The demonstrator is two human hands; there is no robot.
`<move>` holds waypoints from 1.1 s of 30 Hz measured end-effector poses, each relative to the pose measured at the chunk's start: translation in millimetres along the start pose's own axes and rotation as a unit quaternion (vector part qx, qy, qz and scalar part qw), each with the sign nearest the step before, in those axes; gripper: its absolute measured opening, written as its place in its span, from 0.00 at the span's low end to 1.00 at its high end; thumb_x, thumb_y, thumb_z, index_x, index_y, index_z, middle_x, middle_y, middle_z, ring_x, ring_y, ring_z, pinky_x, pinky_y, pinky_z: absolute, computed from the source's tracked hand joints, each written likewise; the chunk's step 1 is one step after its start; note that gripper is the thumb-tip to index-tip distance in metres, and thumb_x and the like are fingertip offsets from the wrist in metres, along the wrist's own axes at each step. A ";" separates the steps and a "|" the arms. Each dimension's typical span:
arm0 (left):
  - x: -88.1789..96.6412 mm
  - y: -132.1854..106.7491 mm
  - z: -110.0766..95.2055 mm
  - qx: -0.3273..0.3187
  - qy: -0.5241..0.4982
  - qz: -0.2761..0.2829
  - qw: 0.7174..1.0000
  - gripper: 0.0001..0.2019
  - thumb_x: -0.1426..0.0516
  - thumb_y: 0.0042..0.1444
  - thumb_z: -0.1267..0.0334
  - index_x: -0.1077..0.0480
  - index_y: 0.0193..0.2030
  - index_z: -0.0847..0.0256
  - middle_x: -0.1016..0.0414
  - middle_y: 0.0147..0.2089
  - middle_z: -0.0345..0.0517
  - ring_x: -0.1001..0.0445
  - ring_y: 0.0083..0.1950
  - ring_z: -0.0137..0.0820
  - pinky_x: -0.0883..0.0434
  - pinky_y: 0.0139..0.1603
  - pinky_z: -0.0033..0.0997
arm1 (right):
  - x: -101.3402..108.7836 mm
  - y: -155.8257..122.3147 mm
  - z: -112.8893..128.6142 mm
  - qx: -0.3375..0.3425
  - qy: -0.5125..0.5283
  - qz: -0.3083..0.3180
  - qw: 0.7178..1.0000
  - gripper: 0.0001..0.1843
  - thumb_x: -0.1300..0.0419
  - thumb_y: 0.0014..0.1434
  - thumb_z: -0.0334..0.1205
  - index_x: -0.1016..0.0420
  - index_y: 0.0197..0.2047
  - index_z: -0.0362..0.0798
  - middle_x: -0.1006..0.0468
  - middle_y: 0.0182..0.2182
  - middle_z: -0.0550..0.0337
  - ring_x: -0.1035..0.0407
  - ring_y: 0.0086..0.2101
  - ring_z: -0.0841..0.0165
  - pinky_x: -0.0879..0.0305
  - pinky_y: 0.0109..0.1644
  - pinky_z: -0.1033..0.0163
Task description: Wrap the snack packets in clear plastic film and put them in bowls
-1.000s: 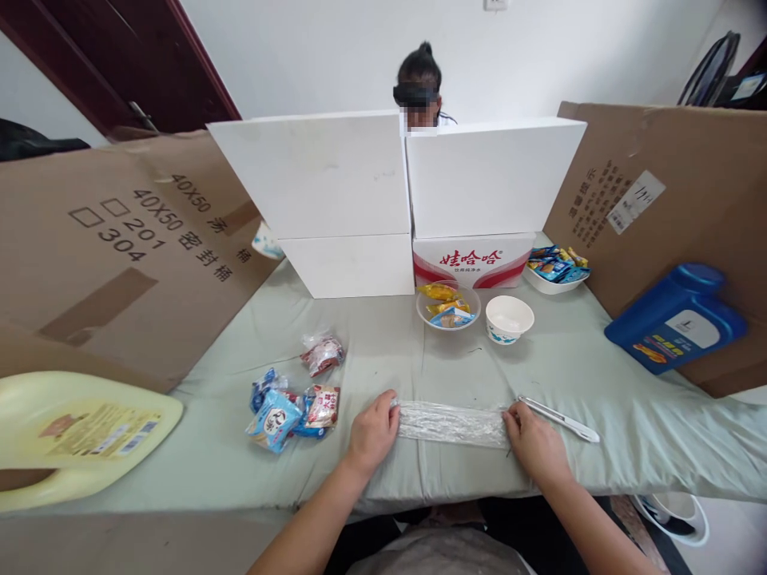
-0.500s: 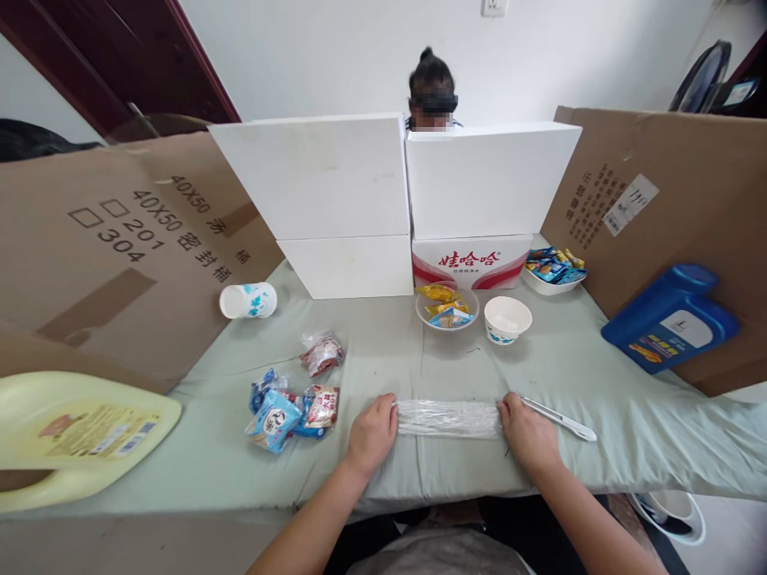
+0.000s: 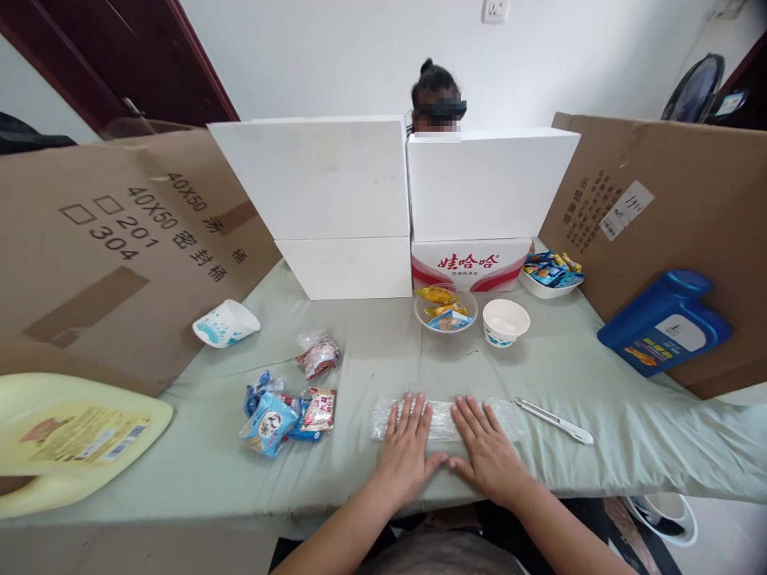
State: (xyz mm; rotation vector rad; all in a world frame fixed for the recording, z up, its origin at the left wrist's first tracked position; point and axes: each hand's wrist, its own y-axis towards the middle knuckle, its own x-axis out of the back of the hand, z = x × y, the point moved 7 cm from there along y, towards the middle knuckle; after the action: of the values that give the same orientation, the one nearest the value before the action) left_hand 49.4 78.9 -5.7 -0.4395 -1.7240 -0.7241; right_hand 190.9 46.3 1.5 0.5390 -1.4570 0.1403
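Note:
A clear, crinkled plastic sheet [image 3: 440, 422], folded into a long strip, lies across the near part of the table. My left hand [image 3: 408, 447] rests flat on it with the fingers stretched out. Beside it, my right hand [image 3: 486, 447] is also spread flat on the plastic, thumb close to the left thumb. Neither hand grips anything. To the right of the strip lies a slim white tool [image 3: 554, 421], perhaps a utility knife. Left of my hands is a small heap of wrapped snacks [image 3: 269, 423], with another snack in a clear-and-red wrapper [image 3: 319, 357] behind it.
A bowl of snacks [image 3: 447, 319] and a paper bowl [image 3: 506, 323] stand before white boxes [image 3: 341, 180]. A paper cup [image 3: 226, 323] lies on its side at left. A yellow jug [image 3: 84, 439] and blue bottle [image 3: 665, 323] flank the table. A person [image 3: 437, 96] is behind the boxes.
Both hands have let go of the strip's ends and come inward, now flat on top of it. The paper cup has rolled left and toward me. The view has shifted slightly.

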 end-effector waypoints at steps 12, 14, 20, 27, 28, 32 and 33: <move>23.7 -20.3 -2.9 0.064 -0.060 -0.031 0.996 0.15 0.52 0.64 0.64 0.30 0.53 0.62 0.28 0.53 0.56 0.32 0.54 0.45 0.34 0.54 0.49 | 22.3 -98.9 -13.5 -0.047 -0.007 -0.037 0.998 0.26 0.49 0.60 0.33 0.35 0.61 0.53 0.26 0.53 0.53 0.32 0.50 0.60 0.39 0.53 0.54; 24.5 -16.4 -30.1 -0.004 -0.123 -0.002 0.992 0.13 0.51 0.63 0.63 0.29 0.51 0.60 0.27 0.50 0.53 0.31 0.51 0.43 0.33 0.54 0.47 | 30.8 -103.0 -10.7 -0.043 0.035 -0.031 0.998 0.23 0.51 0.57 0.27 0.28 0.52 0.55 0.23 0.45 0.55 0.30 0.43 0.63 0.36 0.47 0.57; 22.1 -13.4 -54.4 -0.143 -0.205 0.054 0.967 0.18 0.44 0.60 0.51 0.30 0.53 0.56 0.28 0.55 0.50 0.36 0.59 0.45 0.40 0.61 0.50 | 84.0 -86.6 -0.8 0.033 0.187 -0.015 0.982 0.10 0.45 0.60 0.32 0.26 0.42 0.55 0.22 0.40 0.57 0.29 0.46 0.62 0.33 0.49 0.58; 17.7 -18.6 -48.3 -0.154 -0.304 0.093 0.935 0.27 0.43 0.57 0.53 0.41 0.63 0.55 0.25 0.54 0.47 0.34 0.61 0.42 0.44 0.64 0.49 | 82.0 -32.3 -28.3 -0.144 0.436 0.049 0.887 0.10 0.48 0.64 0.41 0.30 0.47 0.52 0.22 0.41 0.55 0.27 0.41 0.66 0.30 0.46 0.61; 16.4 -18.7 -46.4 -0.139 -0.319 0.090 0.933 0.31 0.43 0.57 0.55 0.46 0.66 0.56 0.25 0.54 0.49 0.32 0.60 0.42 0.44 0.64 0.50 | 73.3 -20.8 -33.5 -0.171 0.455 0.043 0.873 0.12 0.48 0.63 0.41 0.31 0.49 0.51 0.22 0.39 0.56 0.26 0.39 0.66 0.29 0.45 0.61; 12.0 -18.0 -42.0 -0.121 -0.367 0.080 0.919 0.45 0.42 0.54 0.59 0.66 0.72 0.58 0.23 0.52 0.48 0.30 0.56 0.42 0.43 0.63 0.51 | 25.6 21.7 -51.8 -0.268 0.420 0.048 0.865 0.18 0.51 0.60 0.36 0.36 0.53 0.48 0.24 0.31 0.62 0.27 0.29 0.70 0.30 0.34 0.65; 11.4 -17.0 -41.2 -0.119 -0.371 0.082 0.917 0.46 0.42 0.53 0.60 0.68 0.72 0.57 0.23 0.52 0.47 0.30 0.56 0.41 0.43 0.63 0.51 | 14.2 28.9 -55.2 -0.288 0.396 0.055 0.871 0.19 0.52 0.59 0.35 0.36 0.53 0.48 0.25 0.31 0.63 0.27 0.26 0.71 0.31 0.32 0.66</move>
State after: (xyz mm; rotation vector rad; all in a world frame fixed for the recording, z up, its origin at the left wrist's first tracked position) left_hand 65.6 37.8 7.5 -1.1262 -2.2670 -0.6900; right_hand 230.9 92.0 21.7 -0.1096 -0.6559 0.0021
